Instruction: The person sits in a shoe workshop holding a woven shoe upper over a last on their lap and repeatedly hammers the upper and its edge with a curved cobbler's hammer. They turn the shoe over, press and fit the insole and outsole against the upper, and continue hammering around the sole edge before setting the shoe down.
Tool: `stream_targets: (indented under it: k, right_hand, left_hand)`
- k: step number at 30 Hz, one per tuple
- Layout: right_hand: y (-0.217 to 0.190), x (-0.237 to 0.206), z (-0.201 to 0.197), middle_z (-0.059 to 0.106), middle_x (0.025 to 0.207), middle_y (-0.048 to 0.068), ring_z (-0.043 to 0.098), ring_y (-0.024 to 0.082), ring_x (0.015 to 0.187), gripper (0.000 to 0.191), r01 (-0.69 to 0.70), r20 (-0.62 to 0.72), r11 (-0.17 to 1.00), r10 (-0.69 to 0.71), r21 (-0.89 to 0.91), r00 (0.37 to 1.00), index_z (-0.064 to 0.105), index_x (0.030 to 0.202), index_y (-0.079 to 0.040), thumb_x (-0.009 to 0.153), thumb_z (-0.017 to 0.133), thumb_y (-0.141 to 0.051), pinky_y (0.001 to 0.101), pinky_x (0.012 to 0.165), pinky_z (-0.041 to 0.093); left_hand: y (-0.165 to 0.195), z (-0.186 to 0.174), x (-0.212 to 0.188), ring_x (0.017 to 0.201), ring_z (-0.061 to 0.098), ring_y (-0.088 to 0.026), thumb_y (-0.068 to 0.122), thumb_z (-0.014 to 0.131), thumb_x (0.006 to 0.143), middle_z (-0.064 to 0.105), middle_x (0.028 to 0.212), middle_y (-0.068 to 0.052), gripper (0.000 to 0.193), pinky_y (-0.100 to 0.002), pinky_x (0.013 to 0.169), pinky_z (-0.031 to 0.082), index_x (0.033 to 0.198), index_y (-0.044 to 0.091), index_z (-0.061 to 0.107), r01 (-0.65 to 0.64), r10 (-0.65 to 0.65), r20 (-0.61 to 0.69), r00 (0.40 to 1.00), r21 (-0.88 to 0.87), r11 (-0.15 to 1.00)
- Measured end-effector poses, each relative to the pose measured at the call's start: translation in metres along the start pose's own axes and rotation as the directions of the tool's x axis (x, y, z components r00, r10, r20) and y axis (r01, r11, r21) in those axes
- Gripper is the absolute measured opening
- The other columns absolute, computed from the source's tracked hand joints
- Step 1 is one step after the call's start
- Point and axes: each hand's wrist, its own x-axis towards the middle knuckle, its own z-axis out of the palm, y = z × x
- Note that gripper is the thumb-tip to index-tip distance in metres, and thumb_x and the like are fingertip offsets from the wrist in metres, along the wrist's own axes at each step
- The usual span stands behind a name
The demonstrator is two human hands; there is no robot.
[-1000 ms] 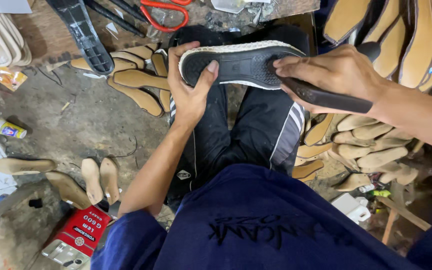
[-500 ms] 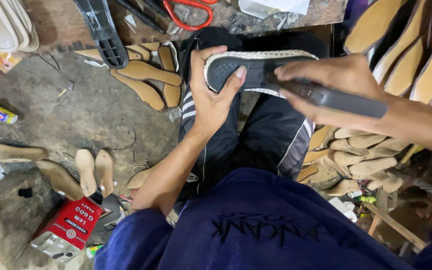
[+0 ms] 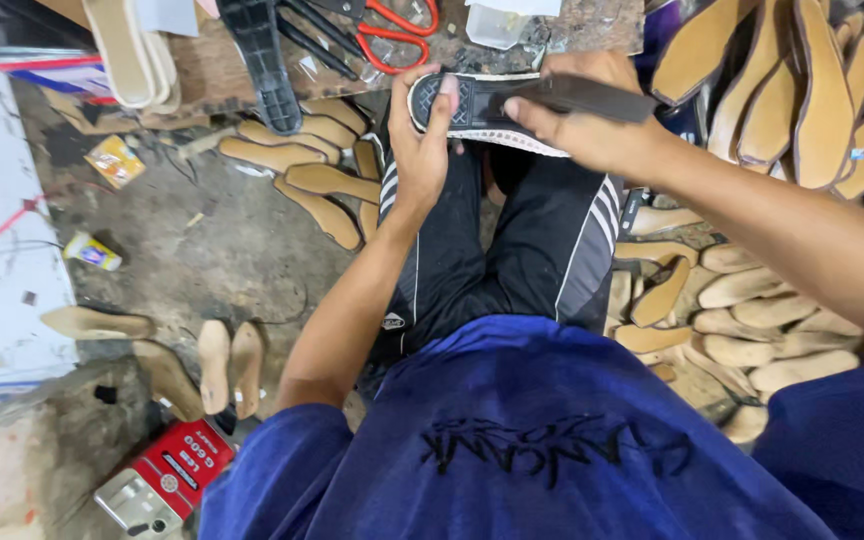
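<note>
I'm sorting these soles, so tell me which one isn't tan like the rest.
The dark sole with the white stitched edge, held over the knees by the left hand and right hand; the soles around it are tan.

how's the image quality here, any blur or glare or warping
Head view: light is even and soft, with no harsh glare; the shoe sole held in the left hand and right hand is reasonably sharp; the wide lens stretches the edges, so the near blue shirt looms large.

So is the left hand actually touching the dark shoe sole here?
Touching. The head view shows the left hand gripping the end of the dark shoe sole, thumb pressed flat on its patterned face.
</note>
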Motion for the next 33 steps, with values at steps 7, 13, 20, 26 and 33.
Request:
stream_targets:
  k: [7, 13, 20, 26, 33]
  right_hand:
    - [-0.063, -0.087, -0.07, 0.06, 0.098, 0.006, 0.06, 0.014, 0.08, 0.039, 0.216, -0.355, 0.486, 0.214, 0.847, 0.91, 0.054, 0.129, 0.002, 0.096, 0.065, -0.014, 0.03, 0.064, 0.053]
    - [-0.074, -0.072, 0.041, 0.059, 0.08, 0.012, 0.055, 0.018, 0.063, 0.039, 0.36, -0.637, 0.588, 0.373, 0.725, 0.674, 0.056, 0.134, 0.003, 0.103, 0.062, -0.02, 0.0293, 0.055, 0.047]
    - [-0.058, -0.114, 0.062, 0.062, 0.088, 0.009, 0.06, 0.017, 0.071, 0.03, 0.321, -0.547, 0.49, 0.436, 0.81, 0.714, 0.052, 0.145, -0.006, 0.119, 0.057, -0.02, 0.03, 0.066, 0.049]
    - [-0.039, -0.114, 0.084, 0.052, 0.066, 0.012, 0.051, 0.019, 0.05, 0.027, -0.269, -0.19, 0.592, 0.597, 0.76, 0.779, 0.057, 0.126, -0.001, 0.105, 0.059, -0.018, 0.0307, 0.047, 0.041]
    - [-0.016, -0.144, 0.103, 0.058, 0.079, 0.007, 0.057, 0.016, 0.059, 0.024, 0.368, -0.635, 0.523, 0.561, 0.769, 0.531, 0.047, 0.113, -0.001, 0.114, 0.051, -0.025, 0.0324, 0.06, 0.054]
  left_hand:
    - [-0.015, 0.005, -0.001, 0.093, 0.065, -0.012, 0.013, 0.065, 0.112, 0.068, 0.106, -0.009, 0.017, -0.031, 0.086, 0.053, 0.125, 0.003, 0.06, -0.35, 0.35, -0.002, 0.937, 0.038, 0.936]
    - [-0.009, 0.005, -0.001, 0.073, 0.064, -0.009, 0.014, 0.064, 0.101, 0.069, 0.099, -0.006, 0.022, -0.025, 0.047, 0.051, 0.121, 0.006, 0.061, -0.085, 0.086, -0.079, 0.993, 0.016, 0.996]
    - [-0.01, 0.01, 0.001, 0.07, 0.062, -0.009, 0.013, 0.065, 0.101, 0.068, 0.095, -0.005, 0.022, -0.025, 0.046, 0.049, 0.121, 0.007, 0.061, -0.048, 0.047, -0.065, 0.997, -0.012, 0.999]
    - [-0.007, 0.009, 0.001, 0.072, 0.064, -0.008, 0.017, 0.066, 0.101, 0.068, 0.095, -0.003, 0.023, -0.025, 0.047, 0.051, 0.121, 0.008, 0.061, -0.088, 0.089, -0.059, 0.994, 0.027, 0.996]
    - [-0.008, 0.009, -0.001, 0.068, 0.061, -0.008, 0.019, 0.067, 0.101, 0.067, 0.092, -0.003, 0.024, -0.025, 0.047, 0.049, 0.121, 0.008, 0.061, -0.047, 0.049, -0.084, 0.995, 0.029, 0.998]
